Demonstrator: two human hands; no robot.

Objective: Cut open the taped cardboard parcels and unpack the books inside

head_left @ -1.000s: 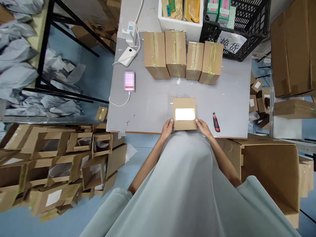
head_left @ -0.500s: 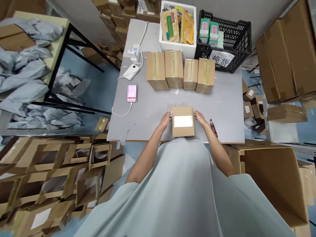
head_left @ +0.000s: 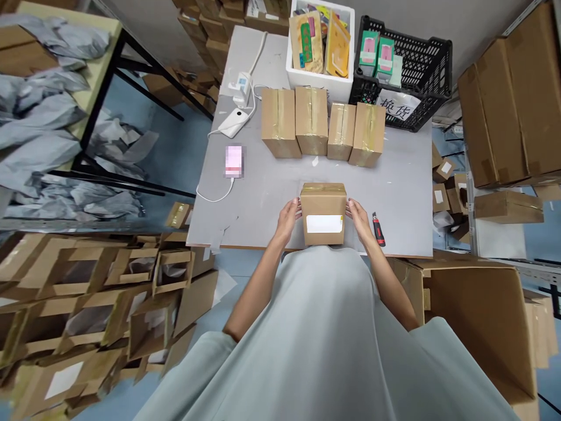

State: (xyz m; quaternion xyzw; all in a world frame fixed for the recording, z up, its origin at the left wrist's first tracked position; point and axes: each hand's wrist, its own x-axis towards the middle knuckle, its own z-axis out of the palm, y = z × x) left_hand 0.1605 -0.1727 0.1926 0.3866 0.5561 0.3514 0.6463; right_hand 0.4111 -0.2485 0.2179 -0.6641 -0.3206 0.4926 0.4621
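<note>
A small taped cardboard box [head_left: 325, 203] is at the front edge of the table, close to my body. Its white label faces me, and a strip of tape shows along its upper side. My left hand [head_left: 288, 218] presses its fingers against the left side of the box. On the opposite side, the fingers of my right hand [head_left: 359, 220] rest against the box, so it is held between both hands. A red and black box cutter [head_left: 378, 230] lies just right of my right hand.
Several sealed boxes [head_left: 279, 123] stand in a row across the table [head_left: 263, 193]. Behind them are a white foam bin [head_left: 319, 82] and a black crate [head_left: 423, 73]. A phone [head_left: 234, 161] on a cable lies left. A large open carton [head_left: 477, 327] is at lower right.
The box has tilted between my hands, so its taped side now shows above the label. Both hands have turned with it and sit closer along its sides.
</note>
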